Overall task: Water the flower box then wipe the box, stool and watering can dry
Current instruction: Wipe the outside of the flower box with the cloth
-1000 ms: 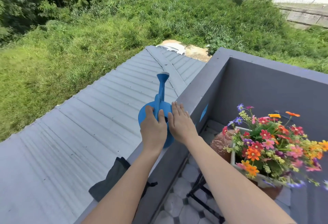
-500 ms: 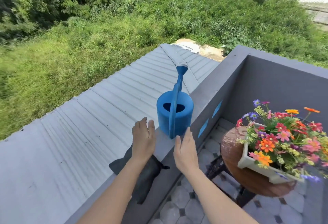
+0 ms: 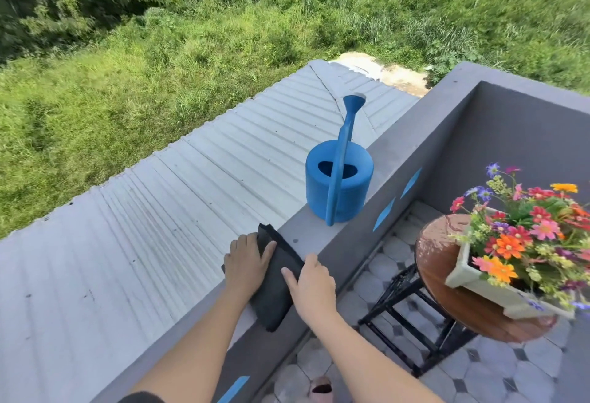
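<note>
A: Looking at the dark cloth point(image 3: 277, 278) on the grey ledge point(image 3: 306, 234), which way does it run?

B: Its long axis goes from about eleven o'clock to five o'clock, along the wall top. The left hand point(image 3: 247, 264) lies flat on its outer side, fingers spread, thumb on the fabric. The right hand point(image 3: 311, 281) rests on the inner edge, fingers loosely curled over it. Neither hand has closed around the cloth; both are pressing or just touching.

A: And the things to be wiped?

B: The blue watering can point(image 3: 339, 186) stands upright on the same ledge, at about one o'clock from the hands, spout pointing away at twelve. The flower box point(image 3: 479, 281) sits on the round stool point(image 3: 447, 275), at three o'clock from the right hand, down inside the balcony. The stool top looks wet.

A: So which hand should lift the cloth?

B: I'd judge the right. It is nearer both box and stool, and the cloth's inner edge is already under its fingers.
</note>
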The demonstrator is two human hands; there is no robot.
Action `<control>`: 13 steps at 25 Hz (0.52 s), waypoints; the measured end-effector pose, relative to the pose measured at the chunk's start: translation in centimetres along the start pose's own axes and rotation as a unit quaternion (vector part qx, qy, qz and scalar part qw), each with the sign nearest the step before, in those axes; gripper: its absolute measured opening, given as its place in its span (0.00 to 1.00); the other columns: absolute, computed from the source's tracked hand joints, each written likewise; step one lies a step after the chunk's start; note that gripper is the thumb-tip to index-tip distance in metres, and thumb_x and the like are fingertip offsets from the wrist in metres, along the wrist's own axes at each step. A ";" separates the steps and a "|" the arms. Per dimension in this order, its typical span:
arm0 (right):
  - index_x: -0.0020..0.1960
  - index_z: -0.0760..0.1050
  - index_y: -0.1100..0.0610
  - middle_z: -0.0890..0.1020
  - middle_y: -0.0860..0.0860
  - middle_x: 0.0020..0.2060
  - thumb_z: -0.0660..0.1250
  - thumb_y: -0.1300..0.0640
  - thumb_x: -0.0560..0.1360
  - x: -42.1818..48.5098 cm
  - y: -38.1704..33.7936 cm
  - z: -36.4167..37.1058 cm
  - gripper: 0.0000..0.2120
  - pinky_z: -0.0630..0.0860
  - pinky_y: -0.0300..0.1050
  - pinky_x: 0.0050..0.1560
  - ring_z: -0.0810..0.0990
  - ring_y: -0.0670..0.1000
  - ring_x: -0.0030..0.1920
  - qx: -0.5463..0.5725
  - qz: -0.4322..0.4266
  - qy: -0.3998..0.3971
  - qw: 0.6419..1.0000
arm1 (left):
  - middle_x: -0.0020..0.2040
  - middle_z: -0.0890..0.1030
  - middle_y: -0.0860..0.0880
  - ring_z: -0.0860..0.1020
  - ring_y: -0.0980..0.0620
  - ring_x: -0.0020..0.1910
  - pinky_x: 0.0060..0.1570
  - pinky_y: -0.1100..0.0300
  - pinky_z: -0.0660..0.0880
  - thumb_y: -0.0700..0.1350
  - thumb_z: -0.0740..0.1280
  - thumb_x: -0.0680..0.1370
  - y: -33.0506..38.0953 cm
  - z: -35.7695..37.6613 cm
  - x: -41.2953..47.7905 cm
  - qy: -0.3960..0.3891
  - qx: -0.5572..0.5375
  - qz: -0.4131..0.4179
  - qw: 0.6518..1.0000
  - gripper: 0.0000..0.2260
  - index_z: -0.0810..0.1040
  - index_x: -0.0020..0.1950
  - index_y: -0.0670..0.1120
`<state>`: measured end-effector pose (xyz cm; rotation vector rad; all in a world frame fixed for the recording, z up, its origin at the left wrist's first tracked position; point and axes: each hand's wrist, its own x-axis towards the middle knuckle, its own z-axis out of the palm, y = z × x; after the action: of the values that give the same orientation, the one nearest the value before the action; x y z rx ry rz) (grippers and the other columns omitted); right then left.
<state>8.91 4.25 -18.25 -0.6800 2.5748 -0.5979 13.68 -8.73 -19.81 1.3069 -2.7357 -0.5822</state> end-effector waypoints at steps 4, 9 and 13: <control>0.61 0.68 0.58 0.80 0.54 0.56 0.57 0.43 0.78 0.0 0.3 -0.6 0.20 0.71 0.50 0.56 0.76 0.57 0.58 0.056 0.002 -0.031 0.998 | 0.51 0.79 0.44 0.75 0.43 0.54 0.51 0.49 0.73 0.58 0.59 0.78 0.0 0.0 -0.2 0.036 -0.016 0.006 0.999 0.20 0.75 0.56 0.42; 0.61 0.71 0.58 0.77 0.53 0.58 0.58 0.48 0.79 -0.9 2.9 -2.4 0.17 0.72 0.45 0.56 0.75 0.54 0.59 0.291 0.029 -0.048 0.955 | 0.37 0.78 0.47 0.77 0.45 0.39 0.37 0.53 0.70 0.60 0.57 0.78 3.2 -1.7 -1.8 0.045 0.013 0.046 0.998 0.21 0.70 0.39 0.43; 0.51 0.72 0.54 0.79 0.50 0.48 0.59 0.49 0.79 -2.4 7.7 -4.7 0.09 0.70 0.38 0.45 0.76 0.50 0.49 0.358 0.046 0.055 0.931 | 0.41 0.80 0.53 0.77 0.53 0.42 0.41 0.61 0.71 0.57 0.63 0.77 8.7 -2.4 -4.0 -0.117 -0.242 0.069 0.961 0.13 0.77 0.47 0.47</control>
<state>5.80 13.03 -17.52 -0.2721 2.2072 -1.4645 10.36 -1.50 -14.03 0.9729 -2.5695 -1.3587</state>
